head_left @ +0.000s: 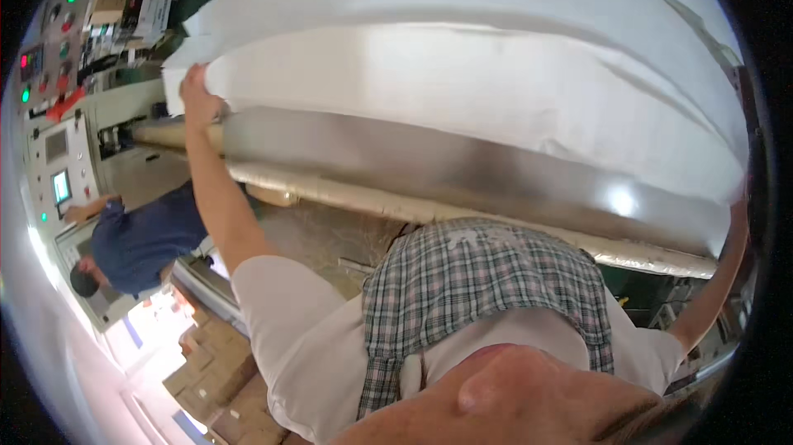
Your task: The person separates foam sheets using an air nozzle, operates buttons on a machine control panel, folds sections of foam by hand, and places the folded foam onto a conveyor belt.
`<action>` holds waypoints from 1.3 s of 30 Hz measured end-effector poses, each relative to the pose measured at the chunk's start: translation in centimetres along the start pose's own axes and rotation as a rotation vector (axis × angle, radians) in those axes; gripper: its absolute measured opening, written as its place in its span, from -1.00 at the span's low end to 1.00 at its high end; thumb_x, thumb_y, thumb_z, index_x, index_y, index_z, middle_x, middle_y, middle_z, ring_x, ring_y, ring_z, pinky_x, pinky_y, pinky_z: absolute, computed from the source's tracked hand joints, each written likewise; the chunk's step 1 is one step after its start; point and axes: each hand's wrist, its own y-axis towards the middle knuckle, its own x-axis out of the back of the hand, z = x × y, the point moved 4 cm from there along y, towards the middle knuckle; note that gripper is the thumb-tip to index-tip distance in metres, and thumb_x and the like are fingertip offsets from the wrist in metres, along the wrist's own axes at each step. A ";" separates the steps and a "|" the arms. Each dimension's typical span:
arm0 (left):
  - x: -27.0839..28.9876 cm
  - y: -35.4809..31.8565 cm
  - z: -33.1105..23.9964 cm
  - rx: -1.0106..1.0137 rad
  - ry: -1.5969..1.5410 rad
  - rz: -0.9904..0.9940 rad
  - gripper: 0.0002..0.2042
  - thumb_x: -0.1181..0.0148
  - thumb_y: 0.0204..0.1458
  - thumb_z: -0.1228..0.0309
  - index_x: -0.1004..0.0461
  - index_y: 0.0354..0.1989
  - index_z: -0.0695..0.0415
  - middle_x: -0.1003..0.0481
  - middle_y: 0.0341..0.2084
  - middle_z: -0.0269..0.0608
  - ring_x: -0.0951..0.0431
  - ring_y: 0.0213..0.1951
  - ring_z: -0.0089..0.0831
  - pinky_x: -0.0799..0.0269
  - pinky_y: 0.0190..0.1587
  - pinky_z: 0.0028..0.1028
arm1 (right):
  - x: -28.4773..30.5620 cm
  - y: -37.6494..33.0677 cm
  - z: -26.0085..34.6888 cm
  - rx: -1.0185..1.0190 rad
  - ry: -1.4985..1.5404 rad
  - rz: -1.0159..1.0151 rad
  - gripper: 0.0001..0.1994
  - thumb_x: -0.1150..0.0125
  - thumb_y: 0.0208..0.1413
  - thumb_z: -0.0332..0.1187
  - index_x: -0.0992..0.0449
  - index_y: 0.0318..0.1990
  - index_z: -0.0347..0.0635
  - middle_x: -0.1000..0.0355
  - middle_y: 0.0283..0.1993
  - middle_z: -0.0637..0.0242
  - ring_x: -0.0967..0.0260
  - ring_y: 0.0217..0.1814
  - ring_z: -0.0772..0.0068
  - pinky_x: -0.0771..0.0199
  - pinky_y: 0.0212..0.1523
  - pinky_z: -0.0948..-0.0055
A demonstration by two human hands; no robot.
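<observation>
Wide layers of white sheet (462,73), paper or cloth I cannot tell, stretch across in front of me over a smooth metal roller (396,144). At the sheet's left edge my left hand (198,98) is closed, its fingers curled on the corner of the lower layer. My right arm reaches out to the far right, where my right hand (740,201) is at the sheet's other end. Its fingers are hidden in the dark rim of the view. Below the metal roller runs a long bar with a shiny, gold-coloured wrapping (429,207), close to my checked apron (487,280).
On the left, a co-worker in dark blue (149,234) reaches toward a control panel with a small screen (61,186). A second panel with lit buttons (62,49) stands at the upper left. Stacked cardboard boxes (211,362) are at the lower left, more boxes (111,1) at the back.
</observation>
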 end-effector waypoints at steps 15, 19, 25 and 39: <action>-3.8 -15.7 -1.0 0.171 0.042 0.522 -0.40 -0.13 -0.44 0.57 -0.30 -0.03 0.00 -0.19 0.05 0.00 -0.12 0.12 -0.11 0.08 0.17 -0.15 | 3.4 -11.9 12.9 0.003 0.153 0.362 -0.52 0.12 -0.09 -0.57 -0.20 0.07 -0.05 -0.07 0.14 0.03 0.04 0.21 -0.01 -0.05 0.13 0.07; -4.0 -12.3 0.9 0.160 0.183 0.950 -0.38 -0.17 -0.45 0.48 -0.28 -0.01 0.02 -0.22 0.03 -0.05 -0.18 0.09 -0.11 -0.08 0.09 -0.18 | 1.4 -11.4 7.2 0.280 0.146 0.607 -0.56 0.15 -0.08 -0.56 -0.18 0.05 -0.18 -0.12 0.09 0.00 -0.03 0.16 -0.03 -0.07 0.11 0.11; -10.0 -4.9 -2.0 0.238 0.181 1.465 -0.28 -0.08 -0.56 0.55 -0.30 0.03 -0.06 -0.41 -0.15 -0.04 -0.35 -0.04 -0.09 -0.32 -0.07 -0.29 | -5.4 -1.2 7.9 0.233 0.171 1.172 -0.31 -0.18 -0.40 -0.60 -0.22 0.08 -0.22 -0.13 0.15 0.06 -0.12 0.16 0.15 -0.19 0.09 0.35; -1.7 -10.4 -11.1 0.737 -0.470 -0.212 -0.60 -0.20 -0.21 0.45 -0.29 -0.15 0.31 -0.34 -0.23 -0.10 -0.40 -0.20 -0.32 -0.42 -0.37 -0.38 | 16.4 8.2 34.5 0.200 0.792 0.337 -0.40 -0.11 -0.14 -0.64 -0.16 0.14 -0.12 -0.15 0.17 0.22 -0.09 0.20 0.29 -0.10 0.17 0.31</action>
